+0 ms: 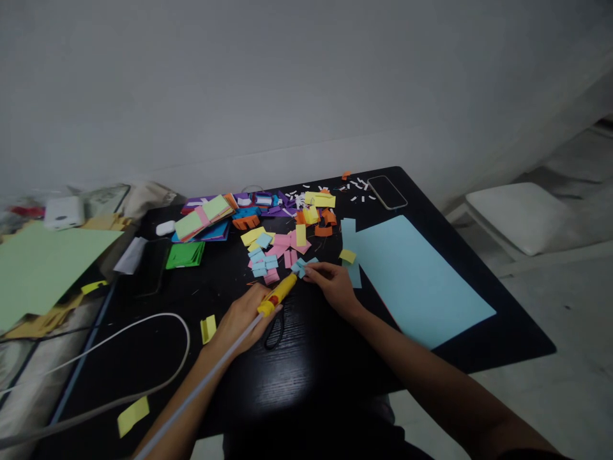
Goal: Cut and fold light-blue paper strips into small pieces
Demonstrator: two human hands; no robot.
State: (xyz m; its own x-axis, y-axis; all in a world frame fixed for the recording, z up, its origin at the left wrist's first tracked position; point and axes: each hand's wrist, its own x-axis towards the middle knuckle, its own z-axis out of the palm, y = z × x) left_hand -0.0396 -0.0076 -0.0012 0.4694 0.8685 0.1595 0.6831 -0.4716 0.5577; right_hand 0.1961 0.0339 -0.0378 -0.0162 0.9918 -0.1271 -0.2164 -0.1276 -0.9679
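Note:
A yellow tool with a pale cord [279, 294] lies across the fingers of my left hand [249, 314], its tip pointing at small blue paper pieces. My right hand [334, 287] pinches a small folded light blue paper piece [300, 268] near that tip. Just beyond both hands is a loose pile of folded blue pieces [259, 268], pink pieces [282, 243] and yellow pieces [301, 235]. Light blue strips [349, 239] lie right of the pile, with a small yellow piece [347, 256] over them.
A large light blue sheet [421, 281] covers the right of the black table [287, 370]. Behind are a phone [387, 192], white scraps and colored paper stacks [205, 217]. Green paper [186, 255] lies left, near a looping white cable [188, 345]. A white stool [517, 217] stands right.

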